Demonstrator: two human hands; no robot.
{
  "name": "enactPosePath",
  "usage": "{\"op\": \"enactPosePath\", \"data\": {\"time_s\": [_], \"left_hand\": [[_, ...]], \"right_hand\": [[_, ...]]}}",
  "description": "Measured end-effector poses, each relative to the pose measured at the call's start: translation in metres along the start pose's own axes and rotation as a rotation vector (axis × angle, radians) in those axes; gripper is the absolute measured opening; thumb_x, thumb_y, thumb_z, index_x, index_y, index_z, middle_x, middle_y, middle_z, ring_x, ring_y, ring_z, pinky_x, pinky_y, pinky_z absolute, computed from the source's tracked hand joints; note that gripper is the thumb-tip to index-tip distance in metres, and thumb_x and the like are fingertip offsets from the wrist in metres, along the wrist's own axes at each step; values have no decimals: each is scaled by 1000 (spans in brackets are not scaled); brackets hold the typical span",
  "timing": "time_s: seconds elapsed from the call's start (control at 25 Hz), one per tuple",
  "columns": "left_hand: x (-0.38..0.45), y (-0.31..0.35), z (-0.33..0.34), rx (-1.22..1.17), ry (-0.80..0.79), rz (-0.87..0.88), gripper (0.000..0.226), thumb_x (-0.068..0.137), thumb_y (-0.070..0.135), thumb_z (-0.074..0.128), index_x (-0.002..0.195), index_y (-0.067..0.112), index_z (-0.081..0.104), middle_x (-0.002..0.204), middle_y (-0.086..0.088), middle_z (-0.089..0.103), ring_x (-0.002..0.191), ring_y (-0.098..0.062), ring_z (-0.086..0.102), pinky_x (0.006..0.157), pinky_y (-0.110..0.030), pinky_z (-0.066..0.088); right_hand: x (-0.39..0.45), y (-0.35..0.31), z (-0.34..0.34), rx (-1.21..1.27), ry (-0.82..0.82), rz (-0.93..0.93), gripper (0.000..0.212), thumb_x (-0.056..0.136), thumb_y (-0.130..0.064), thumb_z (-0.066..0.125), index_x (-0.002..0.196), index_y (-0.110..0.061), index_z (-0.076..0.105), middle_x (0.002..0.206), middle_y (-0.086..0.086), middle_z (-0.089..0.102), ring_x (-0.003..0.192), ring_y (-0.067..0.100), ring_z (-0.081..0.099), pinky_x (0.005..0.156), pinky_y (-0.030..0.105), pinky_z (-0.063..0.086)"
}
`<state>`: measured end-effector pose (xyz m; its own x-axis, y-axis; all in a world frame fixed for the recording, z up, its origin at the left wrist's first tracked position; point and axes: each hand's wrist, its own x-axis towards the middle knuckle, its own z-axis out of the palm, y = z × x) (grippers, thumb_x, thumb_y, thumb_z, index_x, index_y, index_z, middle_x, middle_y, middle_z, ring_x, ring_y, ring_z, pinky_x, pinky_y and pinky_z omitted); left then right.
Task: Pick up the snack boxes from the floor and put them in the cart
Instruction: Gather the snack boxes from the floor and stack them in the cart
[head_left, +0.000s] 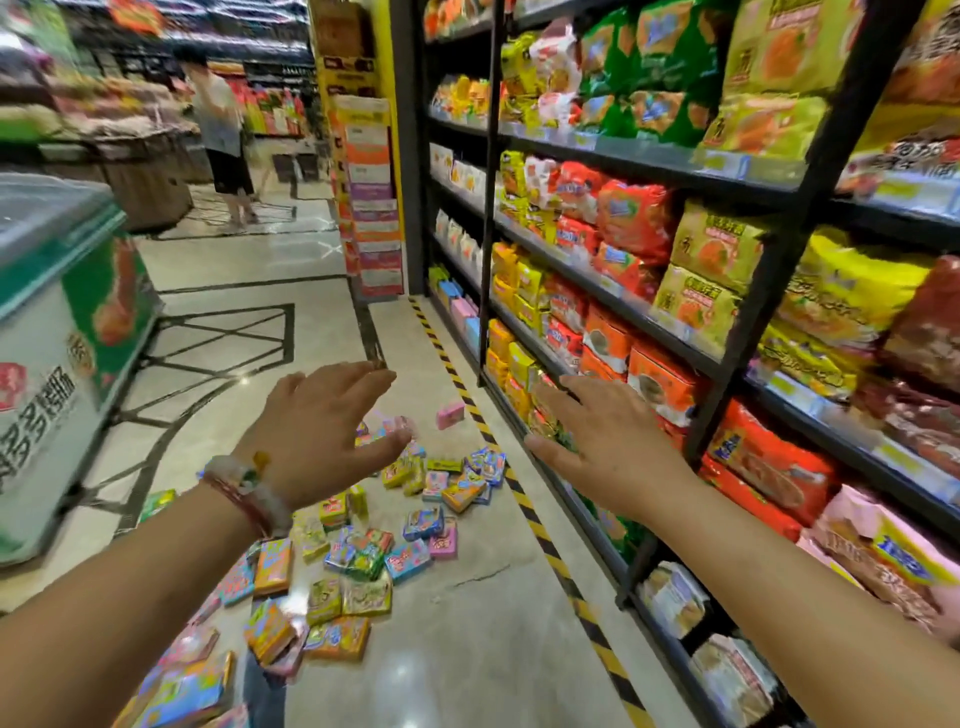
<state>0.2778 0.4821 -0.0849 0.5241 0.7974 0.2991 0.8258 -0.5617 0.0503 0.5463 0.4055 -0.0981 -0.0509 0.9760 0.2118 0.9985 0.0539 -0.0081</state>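
Several small colourful snack boxes (363, 551) lie scattered on the tiled floor of a shop aisle, in yellow, blue, orange, pink and green. One pink box (450, 414) lies apart near the striped floor tape. My left hand (322, 431), with bracelets on the wrist, is stretched forward above the pile, fingers spread, holding nothing. My right hand (602, 441) is stretched forward beside the lower shelves, fingers straight, also holding nothing. No cart for the boxes shows near me.
Tall black shelves (727, 364) full of noodle packs line the right side. A chest freezer (62, 332) stands at the left. Yellow-black tape (519, 499) runs along the shelf foot. A person (223, 135) stands far down the aisle by a trolley.
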Motion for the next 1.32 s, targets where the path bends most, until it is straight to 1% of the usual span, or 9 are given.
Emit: {"op": "enactPosePath", "data": {"time_s": [0.24, 0.36, 0.44, 0.56, 0.76, 0.88, 1.0, 1.12, 1.32], "left_hand": [[113, -91, 27, -11, 0, 26, 94, 66, 75, 15, 141, 24, 42, 145, 1, 43, 135, -19, 36, 109, -48, 24], [163, -130, 46, 10, 19, 67, 82, 73, 70, 26, 131, 18, 54, 132, -5, 56, 124, -26, 50, 100, -54, 34], [190, -149, 63, 6, 37, 83, 72, 77, 65, 33, 121, 16, 60, 122, -8, 62, 115, -30, 57, 93, -57, 39], [239, -178, 92, 4, 21, 69, 73, 77, 66, 31, 123, 16, 59, 122, -9, 62, 116, -30, 56, 94, -56, 38], [316, -219, 151, -47, -80, -50, 92, 68, 74, 19, 140, 23, 44, 144, -4, 44, 134, -24, 38, 108, -49, 24], [365, -248, 201, -21, -75, -35, 79, 75, 65, 31, 130, 15, 55, 131, -9, 57, 122, -29, 53, 99, -54, 35], [405, -277, 269, -42, -158, -44, 70, 79, 60, 36, 126, 13, 58, 126, -11, 60, 116, -30, 57, 93, -55, 41], [420, -301, 363, -95, -118, -17, 62, 80, 56, 40, 123, 14, 55, 121, -12, 62, 111, -29, 59, 87, -56, 47], [391, -329, 596, -135, -204, 24, 56, 80, 54, 41, 123, 19, 48, 121, -12, 63, 114, -26, 53, 87, -56, 46]], "right_hand": [[147, -6, 39, 50, 6, -11, 114, 59, -85, -21, 150, -31, 20, 155, 0, 22, 141, 20, 16, 114, 36, 7], [208, -4, 60, 78, 4, -5, 119, 55, -86, -25, 149, -30, 23, 153, 0, 24, 139, 22, 19, 112, 34, 8], [242, 2, 72, 89, 6, -7, 119, 55, -86, -24, 148, -30, 26, 152, 1, 27, 138, 23, 21, 111, 35, 9], [298, 16, 98, 73, 2, -25, 111, 60, -81, -18, 148, -29, 25, 150, 1, 28, 137, 23, 22, 107, 31, 3], [402, 45, 161, 140, -19, -26, 97, 69, -73, -8, 149, -30, 24, 154, 1, 27, 141, 21, 19, 114, 34, 3], [466, 62, 209, 178, -37, -48, 92, 74, -71, -4, 149, -28, 27, 151, 1, 31, 140, 20, 21, 115, 35, 4], [512, 71, 279, 233, -75, -55, 91, 78, -74, 0, 145, -23, 36, 143, 3, 41, 135, 22, 30, 110, 31, 6], [530, 70, 370, 258, -152, -2, 76, 86, -65, 14, 136, -19, 48, 132, 5, 52, 125, 27, 44, 104, 35, 17], [498, 74, 604, 344, -223, 166, 62, 92, -55, 31, 126, -11, 58, 123, 11, 62, 113, 31, 57, 99, 42, 41]]}}
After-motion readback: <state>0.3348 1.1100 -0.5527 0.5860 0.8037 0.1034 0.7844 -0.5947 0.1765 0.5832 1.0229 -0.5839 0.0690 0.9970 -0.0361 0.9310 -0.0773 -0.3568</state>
